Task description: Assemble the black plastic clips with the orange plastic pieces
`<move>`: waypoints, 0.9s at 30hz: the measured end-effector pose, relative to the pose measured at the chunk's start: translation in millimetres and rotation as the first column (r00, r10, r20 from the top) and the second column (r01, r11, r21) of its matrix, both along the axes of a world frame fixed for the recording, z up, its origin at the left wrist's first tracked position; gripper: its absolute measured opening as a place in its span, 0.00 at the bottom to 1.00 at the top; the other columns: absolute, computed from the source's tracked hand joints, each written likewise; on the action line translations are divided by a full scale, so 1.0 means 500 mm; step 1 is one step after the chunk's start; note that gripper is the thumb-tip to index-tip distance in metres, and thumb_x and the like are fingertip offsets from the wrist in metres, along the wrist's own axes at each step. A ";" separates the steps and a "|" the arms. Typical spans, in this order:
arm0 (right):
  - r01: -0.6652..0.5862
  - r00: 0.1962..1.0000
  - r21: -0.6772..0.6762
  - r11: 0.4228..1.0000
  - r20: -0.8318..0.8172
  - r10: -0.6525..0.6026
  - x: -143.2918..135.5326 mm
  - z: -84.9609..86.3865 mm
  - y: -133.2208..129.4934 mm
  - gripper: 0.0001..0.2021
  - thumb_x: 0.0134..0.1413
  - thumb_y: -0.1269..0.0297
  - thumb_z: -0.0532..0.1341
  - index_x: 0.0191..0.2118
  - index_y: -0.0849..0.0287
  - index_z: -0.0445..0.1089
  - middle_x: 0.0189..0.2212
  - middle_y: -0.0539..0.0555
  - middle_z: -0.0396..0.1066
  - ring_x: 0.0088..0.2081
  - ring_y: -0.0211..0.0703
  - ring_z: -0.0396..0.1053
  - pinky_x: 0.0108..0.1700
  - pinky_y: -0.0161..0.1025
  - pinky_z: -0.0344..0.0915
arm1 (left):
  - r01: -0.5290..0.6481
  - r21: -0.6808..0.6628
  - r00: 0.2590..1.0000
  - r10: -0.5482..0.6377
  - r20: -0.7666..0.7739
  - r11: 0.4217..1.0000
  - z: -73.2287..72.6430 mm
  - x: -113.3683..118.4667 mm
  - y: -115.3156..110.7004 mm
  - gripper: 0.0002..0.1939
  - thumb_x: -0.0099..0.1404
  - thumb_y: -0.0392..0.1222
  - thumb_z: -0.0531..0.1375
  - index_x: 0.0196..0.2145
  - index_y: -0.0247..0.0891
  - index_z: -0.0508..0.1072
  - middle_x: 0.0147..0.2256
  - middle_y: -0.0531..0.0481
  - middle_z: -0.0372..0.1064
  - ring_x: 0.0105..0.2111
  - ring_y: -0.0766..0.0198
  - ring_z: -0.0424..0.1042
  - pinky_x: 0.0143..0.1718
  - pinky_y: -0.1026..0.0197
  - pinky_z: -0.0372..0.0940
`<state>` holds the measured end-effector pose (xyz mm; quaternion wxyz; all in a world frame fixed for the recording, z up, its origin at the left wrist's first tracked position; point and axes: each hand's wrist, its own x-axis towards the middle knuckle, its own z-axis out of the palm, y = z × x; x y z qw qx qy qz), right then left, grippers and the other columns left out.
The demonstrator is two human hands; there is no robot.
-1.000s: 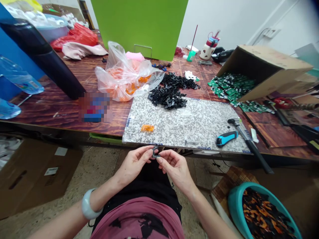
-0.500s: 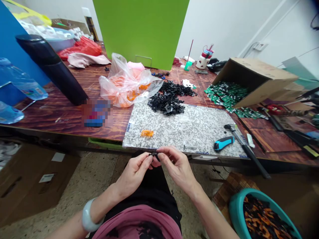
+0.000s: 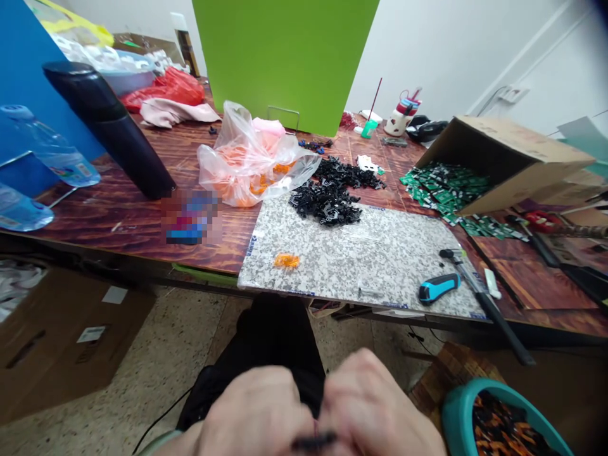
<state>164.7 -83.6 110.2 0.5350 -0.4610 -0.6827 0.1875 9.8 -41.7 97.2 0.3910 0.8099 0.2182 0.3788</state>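
Observation:
Close to my body, low in the picture, my left hand (image 3: pixel 259 411) and my right hand (image 3: pixel 375 408) are brought together with curled fingers. Motion smears both. Between them shows a small dark piece (image 3: pixel 313 441), apparently a black plastic part, gripped from both sides; its exact shape is blurred. Beyond the hands, a few orange plastic parts (image 3: pixel 286 260) lie on the speckled grey board (image 3: pixel 380 259). A heap of black plastic parts (image 3: pixel 327 199) sits at the board's back edge.
A hammer (image 3: pixel 494 316) and a blue-black utility knife (image 3: pixel 439 288) lie at the right. Green pieces spill from a tipped cardboard box (image 3: pixel 527 145). A plastic bag (image 3: pixel 237 164) holds orange parts. A teal tub (image 3: pixel 456 411) stands low right; a dark flask (image 3: pixel 114 133) stands left.
Both hands have come down and toward my body from near the board's front edge, still together around the black piece. The view has shifted slightly.

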 end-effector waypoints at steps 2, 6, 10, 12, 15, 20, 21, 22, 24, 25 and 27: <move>0.033 0.999 -0.129 0.991 0.003 -0.033 0.007 -0.042 0.039 0.08 0.60 0.67 0.54 0.30 0.59 0.66 0.23 0.51 0.65 0.26 0.38 0.64 0.29 0.35 0.61 | -0.103 -0.114 0.995 0.101 -0.020 0.988 -0.036 0.012 0.030 0.15 0.69 0.37 0.47 0.24 0.40 0.62 0.19 0.55 0.59 0.19 0.67 0.59 0.22 0.64 0.56; -0.028 0.998 -0.405 0.914 0.044 0.050 0.051 -0.131 0.151 0.11 0.61 0.62 0.55 0.31 0.59 0.70 0.26 0.51 0.69 0.27 0.38 0.65 0.30 0.34 0.61 | -0.212 -0.562 0.977 0.188 -0.101 0.799 -0.127 0.030 0.105 0.15 0.69 0.43 0.48 0.26 0.38 0.64 0.19 0.57 0.56 0.20 0.68 0.58 0.24 0.65 0.56; 0.086 0.972 -0.301 0.950 0.233 -0.014 0.096 -0.168 0.241 0.08 0.59 0.62 0.58 0.41 0.57 0.71 0.36 0.54 0.71 0.33 0.41 0.67 0.38 0.36 0.63 | -0.177 -0.778 0.964 0.265 -0.015 0.603 -0.162 0.026 0.134 0.16 0.67 0.50 0.49 0.28 0.37 0.64 0.20 0.58 0.55 0.20 0.70 0.55 0.23 0.66 0.54; 0.089 0.929 -0.259 0.962 0.369 0.014 0.106 -0.172 0.270 0.09 0.56 0.65 0.60 0.43 0.56 0.71 0.39 0.55 0.70 0.39 0.43 0.67 0.42 0.38 0.63 | -0.149 -0.829 0.954 0.297 0.023 0.540 -0.160 0.021 0.133 0.17 0.67 0.51 0.50 0.29 0.36 0.65 0.20 0.58 0.55 0.20 0.70 0.55 0.23 0.66 0.54; 0.035 0.871 -0.269 0.963 0.480 0.102 0.106 -0.173 0.300 0.07 0.55 0.67 0.61 0.41 0.55 0.72 0.39 0.55 0.68 0.43 0.45 0.66 0.44 0.38 0.62 | -0.115 -0.865 0.946 0.319 0.054 0.488 -0.152 0.018 0.130 0.17 0.66 0.52 0.51 0.30 0.35 0.65 0.21 0.58 0.56 0.21 0.70 0.56 0.24 0.66 0.55; 0.035 0.970 -0.414 0.910 0.231 0.068 0.110 -0.164 0.328 0.11 0.53 0.57 0.62 0.30 0.60 0.72 0.25 0.50 0.68 0.27 0.37 0.64 0.31 0.34 0.59 | -0.114 -0.866 0.945 0.322 0.057 0.488 -0.145 0.017 0.129 0.17 0.64 0.53 0.53 0.28 0.36 0.65 0.21 0.58 0.56 0.20 0.70 0.56 0.24 0.66 0.54; 0.033 0.990 -0.476 0.879 0.134 0.036 0.113 -0.161 0.331 0.14 0.51 0.53 0.62 0.28 0.60 0.71 0.22 0.48 0.66 0.23 0.35 0.61 0.27 0.33 0.57 | -0.119 -0.862 0.946 0.320 0.053 0.493 -0.145 0.016 0.129 0.17 0.63 0.53 0.53 0.27 0.36 0.64 0.21 0.58 0.55 0.20 0.70 0.55 0.24 0.66 0.53; 0.024 0.999 -0.535 0.844 0.048 0.002 0.117 -0.160 0.333 0.17 0.49 0.50 0.63 0.25 0.61 0.70 0.19 0.47 0.63 0.21 0.34 0.59 0.25 0.33 0.54 | -0.122 -0.858 0.947 0.317 0.050 0.499 -0.145 0.016 0.128 0.17 0.63 0.53 0.54 0.27 0.36 0.64 0.20 0.58 0.55 0.20 0.70 0.55 0.23 0.66 0.53; 0.008 0.997 -0.614 0.789 -0.060 -0.057 0.124 -0.159 0.336 0.22 0.44 0.44 0.63 0.21 0.61 0.67 0.15 0.45 0.60 0.18 0.32 0.55 0.21 0.32 0.51 | -0.123 -0.850 0.950 0.308 0.048 0.512 -0.147 0.016 0.127 0.16 0.63 0.52 0.54 0.26 0.37 0.63 0.20 0.58 0.54 0.20 0.70 0.55 0.23 0.66 0.52; 0.006 0.993 -0.633 0.774 -0.085 -0.078 0.128 -0.160 0.337 0.23 0.43 0.42 0.63 0.21 0.61 0.67 0.15 0.45 0.60 0.17 0.31 0.55 0.20 0.32 0.50 | -0.122 -0.845 0.952 0.303 0.050 0.520 -0.148 0.016 0.127 0.16 0.64 0.52 0.54 0.26 0.37 0.63 0.20 0.58 0.54 0.20 0.70 0.55 0.23 0.66 0.52; 0.021 0.988 -0.647 0.762 -0.101 -0.113 0.133 -0.161 0.339 0.26 0.43 0.39 0.60 0.20 0.62 0.66 0.15 0.47 0.61 0.16 0.30 0.54 0.19 0.31 0.50 | -0.117 -0.837 0.955 0.293 0.053 0.535 -0.150 0.017 0.126 0.16 0.64 0.51 0.53 0.26 0.37 0.63 0.20 0.58 0.54 0.19 0.71 0.55 0.23 0.66 0.52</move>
